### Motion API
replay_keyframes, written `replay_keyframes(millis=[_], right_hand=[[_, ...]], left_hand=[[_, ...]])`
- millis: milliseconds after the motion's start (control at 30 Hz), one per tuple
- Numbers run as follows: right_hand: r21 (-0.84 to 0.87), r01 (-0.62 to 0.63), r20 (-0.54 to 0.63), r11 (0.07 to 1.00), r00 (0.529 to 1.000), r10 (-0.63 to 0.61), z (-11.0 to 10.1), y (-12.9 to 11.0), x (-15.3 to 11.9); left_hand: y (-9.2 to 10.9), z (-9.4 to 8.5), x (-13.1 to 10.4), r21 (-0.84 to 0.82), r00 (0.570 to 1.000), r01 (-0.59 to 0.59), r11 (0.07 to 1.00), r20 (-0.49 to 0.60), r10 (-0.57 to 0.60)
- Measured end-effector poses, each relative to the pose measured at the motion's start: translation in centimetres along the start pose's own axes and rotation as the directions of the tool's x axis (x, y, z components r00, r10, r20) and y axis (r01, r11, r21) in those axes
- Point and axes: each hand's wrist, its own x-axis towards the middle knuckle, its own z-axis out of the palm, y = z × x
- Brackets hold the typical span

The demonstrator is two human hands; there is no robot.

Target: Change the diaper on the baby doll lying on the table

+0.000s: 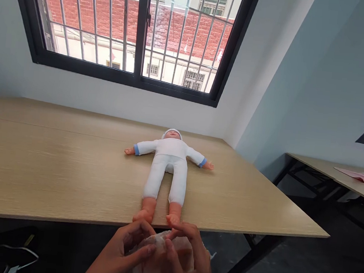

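A baby doll in a white suit with blue cuffs and a white cap lies on its back on the wooden table. Its arms are spread, and its bare feet point toward me at the front edge. Just below the feet, my left hand and my right hand pinch a crumpled, whitish, partly see-through piece between thumbs and fingers. Whether this soft piece is cloth or plastic I cannot tell. Its lower part runs out of view.
Behind the table is a barred window in a pale wall. A second table with a pink striped cloth stands at the right. A thin pale cable shows in the dark area at lower left.
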Motion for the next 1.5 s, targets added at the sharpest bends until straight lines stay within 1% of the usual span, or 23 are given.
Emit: replay_keyframes(millis=[100,167,300,367,467,667,900,1100,1233,1300,1367,1433,1500], right_hand=[[0.031,-0.055,-0.046,0.998,0.997,0.056,0.2,0.0,-0.2],[0.041,-0.07,-0.062,0.997,0.995,0.072,0.2,0.1,-0.2],[0.034,-0.055,-0.028,0.998,0.998,0.056,0.1,0.3,-0.2],[0.037,-0.079,-0.034,0.996,0.996,0.08,0.0,0.3,-0.2],[0.049,-0.146,-0.087,0.988,0.985,0.15,0.0,0.1,-0.2],[0.066,-0.225,-0.136,0.972,0.963,0.232,-0.1,-0.2,-0.2],[0.132,-0.337,-0.12,0.932,0.928,0.352,0.0,-0.4,-0.3],[0.182,-0.346,-0.134,0.92,0.919,0.372,0.0,-0.1,-0.3],[0.155,-0.353,-0.128,0.923,0.919,0.373,-0.5,0.6,-0.3],[0.167,-0.349,-0.122,0.922,0.921,0.371,-0.5,0.6,-0.3],[0.214,-0.361,-0.134,0.908,0.91,0.393,-0.5,0.3,-0.1],[0.263,-0.38,-0.158,0.886,0.889,0.429,-0.4,0.0,0.1],[0.279,-0.389,-0.186,0.878,0.875,0.447,-0.5,-0.1,0.2]], left_hand=[[0.0,0.0,0.1,-0.014,1.0,-0.006,1.0,0.004,0.006],[-0.2,0.0,0.1,-0.016,1.0,-0.003,1.0,0.011,0.003],[-0.7,-0.1,0.1,-0.019,1.0,-0.01,1.0,0.02,0.01],[-0.7,-0.1,0.0,-0.017,1.0,-0.012,1.0,0.014,0.012],[-0.2,0.1,-0.1,-0.012,1.0,0.004,1.0,0.011,-0.003],[0.5,0.3,0.0,-0.008,1.0,-0.001,1.0,0.012,0.001],[0.1,0.1,0.0,0.028,0.999,0.034,0.999,0.007,-0.034],[0.2,0.2,0.0,0.042,0.999,0.047,0.998,0.011,-0.048],[0.1,0.1,0.0,0.056,0.998,0.057,0.997,0.01,-0.058],[-0.1,0.0,0.0,0.056,0.998,0.055,0.997,0.019,-0.056],[-0.3,0.0,-0.1,0.048,0.998,0.047,0.998,0.029,-0.049],[-0.5,0.0,0.0,0.041,0.999,0.041,0.998,0.031,-0.043],[-0.6,0.0,0.0,0.04,0.999,0.039,0.998,0.028,-0.041]])
